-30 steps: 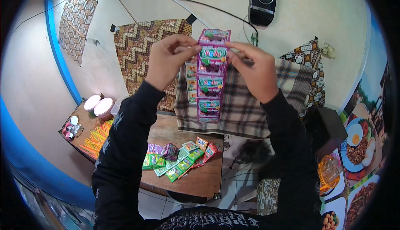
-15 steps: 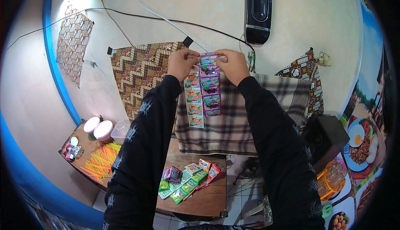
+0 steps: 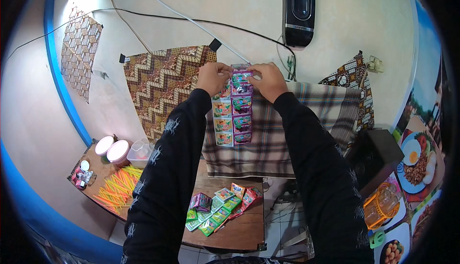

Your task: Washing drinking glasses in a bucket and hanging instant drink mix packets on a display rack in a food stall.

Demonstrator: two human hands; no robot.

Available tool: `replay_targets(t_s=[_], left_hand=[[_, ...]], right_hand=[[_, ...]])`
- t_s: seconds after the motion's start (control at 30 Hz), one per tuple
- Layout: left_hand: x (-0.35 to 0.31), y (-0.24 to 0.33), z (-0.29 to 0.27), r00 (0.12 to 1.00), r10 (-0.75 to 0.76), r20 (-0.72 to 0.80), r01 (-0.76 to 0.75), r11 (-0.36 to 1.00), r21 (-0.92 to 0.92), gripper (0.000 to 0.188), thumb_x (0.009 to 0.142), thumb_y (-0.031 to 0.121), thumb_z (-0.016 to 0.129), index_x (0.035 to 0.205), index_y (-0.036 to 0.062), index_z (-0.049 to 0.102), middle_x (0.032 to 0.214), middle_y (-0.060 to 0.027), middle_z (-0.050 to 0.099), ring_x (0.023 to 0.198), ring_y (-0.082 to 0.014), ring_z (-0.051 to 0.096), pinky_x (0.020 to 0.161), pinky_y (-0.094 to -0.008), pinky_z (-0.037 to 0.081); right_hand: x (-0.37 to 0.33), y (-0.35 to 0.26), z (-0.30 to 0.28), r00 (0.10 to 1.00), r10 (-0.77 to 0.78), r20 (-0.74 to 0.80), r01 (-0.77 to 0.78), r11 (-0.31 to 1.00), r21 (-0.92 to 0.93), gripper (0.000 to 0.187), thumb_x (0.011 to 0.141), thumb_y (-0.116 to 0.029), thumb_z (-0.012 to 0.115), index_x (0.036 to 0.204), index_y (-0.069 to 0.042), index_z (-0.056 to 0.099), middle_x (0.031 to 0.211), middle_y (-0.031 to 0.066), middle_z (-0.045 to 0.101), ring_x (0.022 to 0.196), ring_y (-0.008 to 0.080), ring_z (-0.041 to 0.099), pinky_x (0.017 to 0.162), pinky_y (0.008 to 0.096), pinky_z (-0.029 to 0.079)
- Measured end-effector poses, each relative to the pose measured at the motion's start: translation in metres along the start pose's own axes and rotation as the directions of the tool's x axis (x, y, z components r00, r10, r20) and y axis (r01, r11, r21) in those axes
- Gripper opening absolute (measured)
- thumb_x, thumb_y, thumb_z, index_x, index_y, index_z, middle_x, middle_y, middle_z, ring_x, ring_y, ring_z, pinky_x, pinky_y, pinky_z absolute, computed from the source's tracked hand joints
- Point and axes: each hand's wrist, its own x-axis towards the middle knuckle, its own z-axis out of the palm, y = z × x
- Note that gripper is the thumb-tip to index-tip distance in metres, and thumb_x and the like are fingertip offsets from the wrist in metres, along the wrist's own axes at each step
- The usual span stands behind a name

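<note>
A strip of purple drink sachets (image 3: 242,106) hangs in front of the wall, held near its top by both hands. My left hand (image 3: 212,78) pinches its left edge between thumb and fingers. Opposite it, my right hand (image 3: 270,81) pinches the right edge. Just left of this strip hangs a second one of white-and-orange sachets (image 3: 223,125), its upper part partly hidden by my left hand. Behind both strips is a brown plaid cloth (image 3: 282,139).
On the wooden table (image 3: 230,240) below lies a pile of colourful sachets (image 3: 215,213). Orange and yellow straws (image 3: 115,187) and lidded tubs (image 3: 118,151) are at the left. A dark box (image 3: 373,158) and an orange basket (image 3: 381,211) stand right. Cables (image 3: 191,22) cross the wall.
Both hands have come down a little with the purple strip. Its bottom end is now nearly level with the bottom of the orange strip, and it hangs straighter.
</note>
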Motion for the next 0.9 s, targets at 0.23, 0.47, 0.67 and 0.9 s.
replay_targets(t_s=[0.23, 0.47, 0.67, 0.9], left_hand=[[-0.004, -0.011, -0.002, 0.992, 0.071, 0.105, -0.086, 0.986, 0.142, 0.021, 0.089, 0.015, 0.08, 0.107, 0.0053, 0.084, 0.089, -0.0196, 0.079, 0.081, -0.0291, 0.078, 0.082, -0.0397, 0.061], [-0.009, -0.027, -0.001, 0.929, 0.362, 0.074, -0.363, 0.86, 0.358, 0.021, 0.086, 0.015, 0.082, 0.104, 0.0068, 0.085, 0.087, -0.0189, 0.074, 0.082, -0.0346, 0.073, 0.08, -0.0443, 0.059], [-0.022, -0.012, 0.003, 0.971, 0.217, 0.103, -0.231, 0.96, 0.158, 0.023, 0.085, 0.016, 0.082, 0.106, 0.0071, 0.083, 0.09, -0.0177, 0.072, 0.091, -0.0358, 0.071, 0.086, -0.0471, 0.057], [-0.034, -0.016, 0.0, 0.938, 0.343, 0.044, -0.332, 0.858, 0.392, 0.039, 0.088, 0.021, 0.081, 0.123, 0.0058, 0.075, 0.109, -0.0181, 0.073, 0.109, -0.0376, 0.068, 0.096, -0.0476, 0.054]], right_hand=[[-0.007, 0.01, 0.001, 0.993, -0.057, 0.1, 0.057, 0.998, 0.004, 0.024, 0.085, -0.023, 0.084, 0.105, -0.01, 0.08, 0.105, 0.0125, 0.074, 0.111, 0.0365, 0.062, 0.099, 0.0477, 0.051], [-0.016, -0.001, 0.005, 0.995, -0.04, 0.096, 0.041, 0.999, -0.015, 0.021, 0.084, -0.023, 0.085, 0.101, -0.011, 0.079, 0.098, 0.0149, 0.071, 0.11, 0.0368, 0.062, 0.097, 0.0484, 0.051], [-0.026, 0.004, 0.004, 0.996, -0.025, 0.091, 0.027, 0.999, -0.027, 0.027, 0.083, -0.02, 0.085, 0.107, -0.012, 0.076, 0.104, 0.0133, 0.07, 0.112, 0.0359, 0.061, 0.1, 0.0486, 0.049], [-0.029, -0.003, 0.004, 0.993, -0.112, 0.031, 0.113, 0.993, -0.046, 0.035, 0.082, -0.019, 0.085, 0.115, -0.011, 0.073, 0.119, 0.0131, 0.07, 0.124, 0.0362, 0.058, 0.107, 0.0483, 0.047]])
